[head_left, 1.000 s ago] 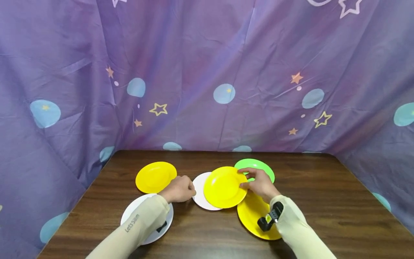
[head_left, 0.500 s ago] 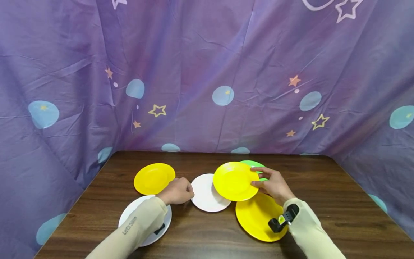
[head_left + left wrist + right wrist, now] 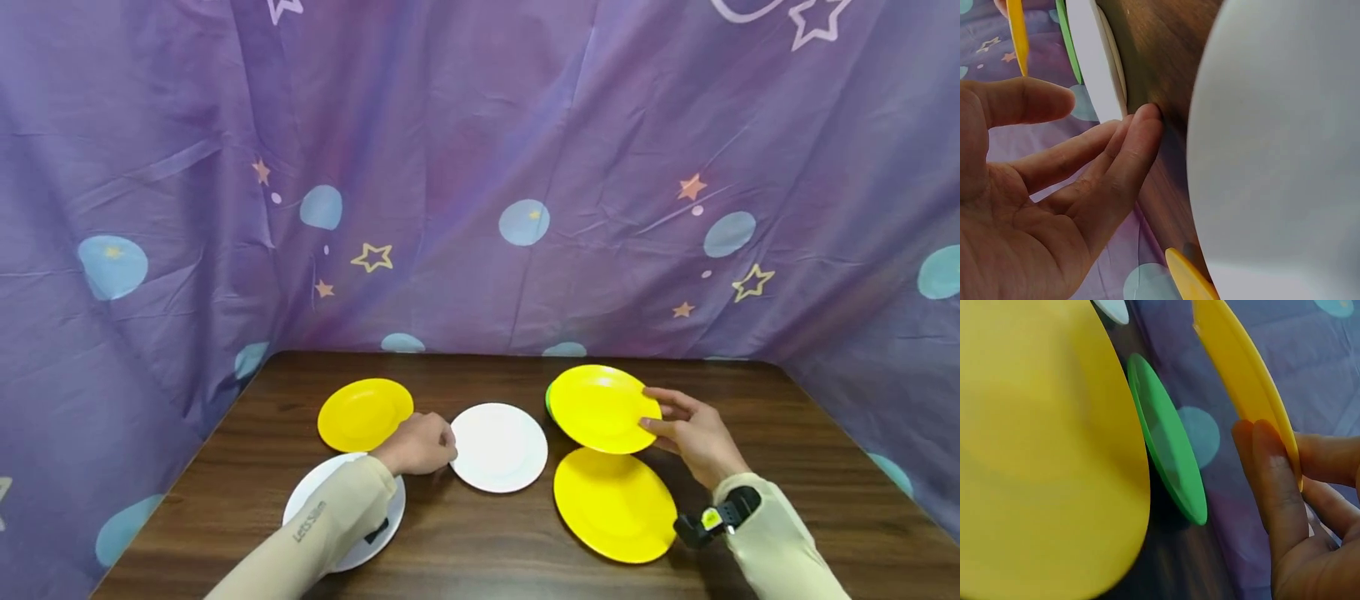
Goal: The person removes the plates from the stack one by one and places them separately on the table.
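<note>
My right hand (image 3: 697, 433) pinches the right rim of a yellow plate (image 3: 603, 408), thumb on one face and fingers on the other. This plate is held up over a green plate (image 3: 1169, 444), nearly hiding it in the head view. Just nearer lies a larger yellow plate (image 3: 615, 504). My left hand (image 3: 416, 444) is at the left rim of a white plate (image 3: 501, 448) in the middle. In the left wrist view its fingertips (image 3: 1147, 119) are right at that rim, and the thumb stands apart from it.
A yellow plate (image 3: 363, 414) lies at the back left. Another white plate (image 3: 306, 483) sits at the front left, partly under my left forearm. The brown wooden table (image 3: 480, 554) ends at a purple curtain (image 3: 450, 167) with stars.
My right hand has carried the yellow plate right and back, from over the middle white plate to over the green one. The left hand has stayed by the white plate.
</note>
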`<state>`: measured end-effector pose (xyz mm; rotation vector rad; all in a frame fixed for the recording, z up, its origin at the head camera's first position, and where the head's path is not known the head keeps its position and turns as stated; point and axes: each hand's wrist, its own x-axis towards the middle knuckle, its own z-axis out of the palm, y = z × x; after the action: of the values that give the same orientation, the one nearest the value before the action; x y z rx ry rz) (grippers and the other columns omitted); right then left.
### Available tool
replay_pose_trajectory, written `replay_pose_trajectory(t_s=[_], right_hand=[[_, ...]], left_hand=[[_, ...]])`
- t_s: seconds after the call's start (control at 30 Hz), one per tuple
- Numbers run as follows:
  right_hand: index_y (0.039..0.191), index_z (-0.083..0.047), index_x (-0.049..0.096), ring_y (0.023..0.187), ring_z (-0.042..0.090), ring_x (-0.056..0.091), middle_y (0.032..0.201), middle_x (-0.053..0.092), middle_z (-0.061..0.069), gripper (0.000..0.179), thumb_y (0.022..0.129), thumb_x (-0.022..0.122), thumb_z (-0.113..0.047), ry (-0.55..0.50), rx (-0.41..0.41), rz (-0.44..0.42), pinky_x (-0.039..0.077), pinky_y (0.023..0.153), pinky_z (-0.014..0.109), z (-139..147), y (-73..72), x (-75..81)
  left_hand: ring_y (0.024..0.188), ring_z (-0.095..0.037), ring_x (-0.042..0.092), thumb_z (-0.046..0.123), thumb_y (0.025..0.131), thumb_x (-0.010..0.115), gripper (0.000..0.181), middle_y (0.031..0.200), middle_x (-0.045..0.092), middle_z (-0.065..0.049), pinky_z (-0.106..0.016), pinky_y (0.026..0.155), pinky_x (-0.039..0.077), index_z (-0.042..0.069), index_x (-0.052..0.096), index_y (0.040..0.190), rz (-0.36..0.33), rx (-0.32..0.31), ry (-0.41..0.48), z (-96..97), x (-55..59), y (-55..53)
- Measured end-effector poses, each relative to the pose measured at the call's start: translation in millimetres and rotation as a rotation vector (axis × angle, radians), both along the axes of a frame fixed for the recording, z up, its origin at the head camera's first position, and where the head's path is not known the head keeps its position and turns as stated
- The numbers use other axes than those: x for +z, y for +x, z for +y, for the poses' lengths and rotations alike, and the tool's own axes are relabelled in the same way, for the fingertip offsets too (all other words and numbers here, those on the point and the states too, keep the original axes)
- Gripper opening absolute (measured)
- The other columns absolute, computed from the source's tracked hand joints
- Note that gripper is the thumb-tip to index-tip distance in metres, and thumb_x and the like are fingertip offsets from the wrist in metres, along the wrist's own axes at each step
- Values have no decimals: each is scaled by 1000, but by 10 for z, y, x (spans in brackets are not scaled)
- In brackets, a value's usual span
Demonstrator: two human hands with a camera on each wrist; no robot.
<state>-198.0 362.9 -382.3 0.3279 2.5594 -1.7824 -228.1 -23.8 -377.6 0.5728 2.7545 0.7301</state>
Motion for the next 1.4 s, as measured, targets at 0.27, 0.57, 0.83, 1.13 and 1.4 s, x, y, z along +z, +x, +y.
replay_pose_trajectory(t_s=[0.27,0.57,0.83,1.13,1.4], right_hand=[[155,0,31,84,-1,66,97,61,-15,73,93,69,-9,-89,-83,36,61,77,21,267,72,-14],[152,-3,37,71,-1,64,81,58,-16,70,90,69,-2,-158,-303,50,61,69,20,416,76,-80],[152,0,36,68,0,60,95,54,-3,70,90,68,1,-154,-422,11,60,65,18,597,159,-164],[151,4,37,60,-2,63,125,45,20,68,89,66,4,-188,-520,12,60,62,20,784,188,-233],[153,5,33,54,-3,64,137,44,32,70,91,66,-2,-110,-527,-32,59,59,20,881,215,-242]], left_hand=[[74,-15,58,12,84,65,12,67,65,-1,-27,69,48,7,75,89,37,-10,-16,55,46,-27],[84,-17,61,11,85,67,23,94,74,-7,-34,82,55,4,76,105,37,12,-36,29,67,-55],[82,-16,58,11,85,67,23,90,72,-5,-33,80,53,5,76,105,25,7,-39,34,4,-42],[83,-16,59,11,84,68,23,93,73,-6,-34,80,54,4,76,105,25,4,-44,34,-32,-57],[84,-17,60,12,84,69,20,89,72,-4,-34,82,54,6,76,102,43,5,-52,8,-23,-57]])
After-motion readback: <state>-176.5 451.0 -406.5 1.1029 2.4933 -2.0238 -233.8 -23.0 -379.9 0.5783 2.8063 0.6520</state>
